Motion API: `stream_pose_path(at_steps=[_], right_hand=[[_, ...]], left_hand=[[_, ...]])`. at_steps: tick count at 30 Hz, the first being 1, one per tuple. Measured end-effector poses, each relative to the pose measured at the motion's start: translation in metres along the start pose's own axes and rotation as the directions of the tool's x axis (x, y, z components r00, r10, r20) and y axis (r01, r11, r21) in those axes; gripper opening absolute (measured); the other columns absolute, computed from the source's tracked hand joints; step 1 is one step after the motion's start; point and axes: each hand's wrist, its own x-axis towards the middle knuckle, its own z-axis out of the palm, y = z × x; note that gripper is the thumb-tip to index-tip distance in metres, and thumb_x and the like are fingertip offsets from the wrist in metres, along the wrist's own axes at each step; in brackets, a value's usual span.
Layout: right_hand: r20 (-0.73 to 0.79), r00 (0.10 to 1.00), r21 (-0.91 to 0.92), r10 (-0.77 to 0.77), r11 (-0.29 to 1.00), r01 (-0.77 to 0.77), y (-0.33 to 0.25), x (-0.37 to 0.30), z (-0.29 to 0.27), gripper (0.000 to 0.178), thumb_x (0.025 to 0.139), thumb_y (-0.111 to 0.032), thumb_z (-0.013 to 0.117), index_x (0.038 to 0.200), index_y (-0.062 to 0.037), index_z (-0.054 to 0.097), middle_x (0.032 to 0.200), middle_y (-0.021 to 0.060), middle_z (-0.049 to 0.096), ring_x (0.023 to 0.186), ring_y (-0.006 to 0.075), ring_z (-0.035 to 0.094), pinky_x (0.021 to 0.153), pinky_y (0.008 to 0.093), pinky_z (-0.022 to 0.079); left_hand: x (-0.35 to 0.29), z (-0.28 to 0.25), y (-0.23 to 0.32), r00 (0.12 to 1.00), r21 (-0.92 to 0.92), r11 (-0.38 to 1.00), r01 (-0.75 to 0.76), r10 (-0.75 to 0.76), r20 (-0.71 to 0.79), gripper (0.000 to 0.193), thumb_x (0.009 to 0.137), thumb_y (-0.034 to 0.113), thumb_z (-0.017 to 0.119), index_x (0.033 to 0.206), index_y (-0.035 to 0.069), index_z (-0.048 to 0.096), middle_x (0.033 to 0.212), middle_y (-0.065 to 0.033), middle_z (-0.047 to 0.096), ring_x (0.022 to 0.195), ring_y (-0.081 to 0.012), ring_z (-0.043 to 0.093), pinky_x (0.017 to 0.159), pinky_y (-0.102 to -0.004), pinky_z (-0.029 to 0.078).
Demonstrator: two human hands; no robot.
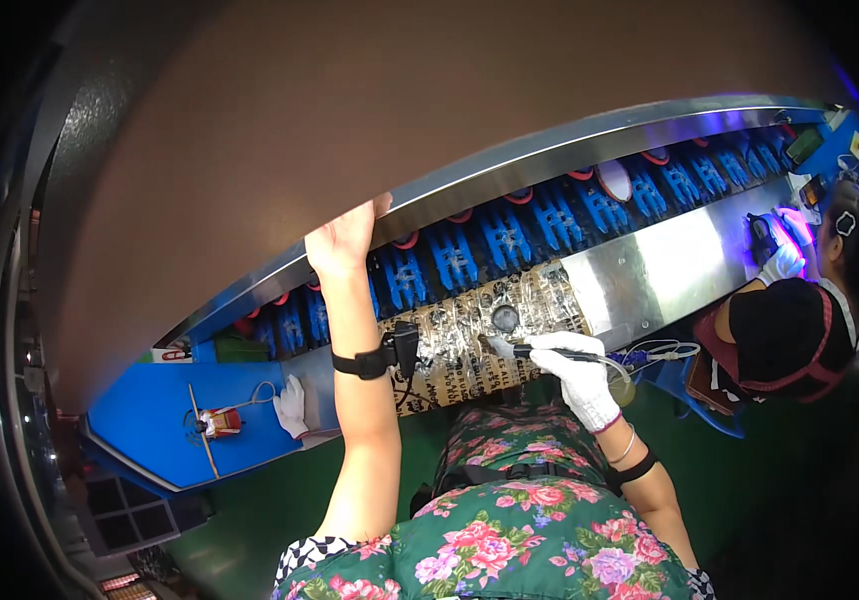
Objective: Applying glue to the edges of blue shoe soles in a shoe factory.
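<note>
My left hand (343, 243) is bare and raised to the metal rim (430, 210) of the large brown panel overhead. Most of its fingers are hidden at that edge. A black strap with a small box sits on the left wrist. In a white glove, my right hand (575, 378) grips a dark-handled brush (502, 348), its pale tip pointing left. The brush is over a worktop strip (460, 375) covered with cardboard and clear tape. Just beyond the brush tip lies a small round grey piece (505, 318).
Blue fork-shaped holders (505, 240) line the back in a row. A bare metal plate (650, 265) continues rightward to a co-worker (790, 330) with gloved hands under violet light. At left, a white glove (291, 408) and a red device (220, 422) lie near a blue surface (140, 400).
</note>
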Motion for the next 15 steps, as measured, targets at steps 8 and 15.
stream_pose_path(at_steps=[8, 15], right_hand=[[-0.047, 0.998, 0.027, 0.035, 0.999, -0.033, 0.010, 0.000, -0.007, 0.020, 0.085, 0.000, 0.077, 0.105, 0.0007, 0.078, 0.101, 0.0080, 0.077, 0.085, 0.0117, 0.069, 0.076, 0.0252, 0.054], [-0.168, 0.985, 0.112, 0.049, 0.993, -0.030, 0.022, 0.008, -0.031, 0.020, 0.085, 0.000, 0.077, 0.105, 0.0006, 0.078, 0.092, 0.0058, 0.076, 0.074, 0.0099, 0.065, 0.067, 0.0233, 0.051]], left_hand=[[-0.018, 0.003, -0.056, 0.991, 0.351, 0.933, -0.079, 0.112, -0.076, 0.087, 0.107, 0.057, 0.035, 0.160, -0.007, 0.009, 0.166, -0.0274, 0.022, 0.154, -0.0387, 0.025, 0.125, -0.0534, 0.026], [0.023, 0.026, -0.167, 0.968, 0.995, -0.069, 0.069, 0.245, -0.050, 0.079, 0.102, 0.034, 0.061, 0.161, -0.001, 0.023, 0.158, -0.0217, 0.039, 0.142, -0.0304, 0.045, 0.109, -0.0432, 0.044]])
